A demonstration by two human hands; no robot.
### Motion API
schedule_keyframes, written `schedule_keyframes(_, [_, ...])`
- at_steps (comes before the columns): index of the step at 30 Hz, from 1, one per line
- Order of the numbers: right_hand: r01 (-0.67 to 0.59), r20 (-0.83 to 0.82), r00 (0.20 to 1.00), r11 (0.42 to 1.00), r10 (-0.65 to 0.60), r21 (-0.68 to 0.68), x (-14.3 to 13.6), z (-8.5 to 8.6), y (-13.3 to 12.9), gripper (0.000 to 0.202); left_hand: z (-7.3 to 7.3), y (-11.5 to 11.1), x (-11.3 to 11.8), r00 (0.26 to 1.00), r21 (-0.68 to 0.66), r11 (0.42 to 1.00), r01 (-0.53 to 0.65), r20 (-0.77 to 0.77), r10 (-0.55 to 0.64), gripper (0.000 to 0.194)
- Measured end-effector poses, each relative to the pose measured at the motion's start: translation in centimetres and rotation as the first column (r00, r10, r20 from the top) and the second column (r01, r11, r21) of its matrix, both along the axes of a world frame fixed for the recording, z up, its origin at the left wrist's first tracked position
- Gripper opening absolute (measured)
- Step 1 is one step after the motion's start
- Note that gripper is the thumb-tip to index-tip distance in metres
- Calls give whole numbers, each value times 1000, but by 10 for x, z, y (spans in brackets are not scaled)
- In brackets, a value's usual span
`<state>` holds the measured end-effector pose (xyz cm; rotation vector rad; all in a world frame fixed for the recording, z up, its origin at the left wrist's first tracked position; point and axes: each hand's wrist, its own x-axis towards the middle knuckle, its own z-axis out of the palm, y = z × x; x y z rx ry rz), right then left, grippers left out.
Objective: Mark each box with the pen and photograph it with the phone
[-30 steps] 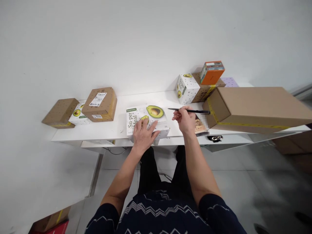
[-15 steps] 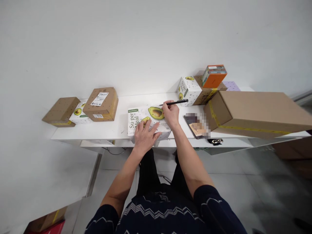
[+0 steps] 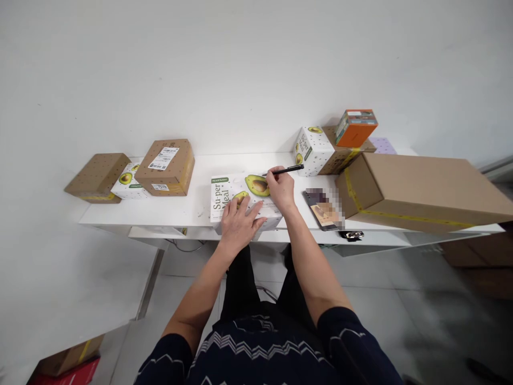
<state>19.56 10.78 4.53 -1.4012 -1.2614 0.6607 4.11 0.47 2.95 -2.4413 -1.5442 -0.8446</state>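
Note:
A white Su-per Meal box [image 3: 218, 199] with avocado pictures lies in front of me on the white shelf. My left hand [image 3: 240, 222] rests flat on its top near the front edge, fingers spread. In my right hand [image 3: 281, 191] is a black pen [image 3: 292, 169], gripped between thumb and fingers. That hand leans on the box's right part, beside the larger avocado picture, and the pen's thin end points left over the box. Whether the tip touches the surface I cannot tell.
A phone [image 3: 320, 211], partly pixelated, lies right of the box. Beyond it sits a long cardboard box [image 3: 433, 187]. Behind are another Su-per Meal box [image 3: 318, 152] and an orange box [image 3: 358, 133] on a brown carton. Brown cartons [image 3: 166, 166] stand left. A lower shelf [image 3: 379, 238] juts out below.
The view has shifted slightly. My right hand and the pen have moved very little over the box; my left hand stays spread on it.

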Motion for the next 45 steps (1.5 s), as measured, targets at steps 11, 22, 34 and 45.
schedule_keyframes(11, [-10, 26, 1000, 1000, 9, 10, 1, -1, 1, 13, 0, 0, 0, 994, 56, 998, -23, -102, 28, 46])
schedule_keyframes(22, [195, -370, 912, 981, -179, 7, 15, -15, -4, 17, 4, -4, 0, 973, 134, 989, -67, -210, 95, 44])
schedule_keyframes(34, [117, 475, 855, 814, 209, -569, 50, -70, -34, 11, 3, -2, 0, 979, 104, 992, -65, -185, 84, 46])
schedule_keyframes(45, [468, 767, 639, 816, -49, -338, 89, -78, -51, 46, -2, 0, -1, 976, 137, 989, -60, -197, 86, 47])
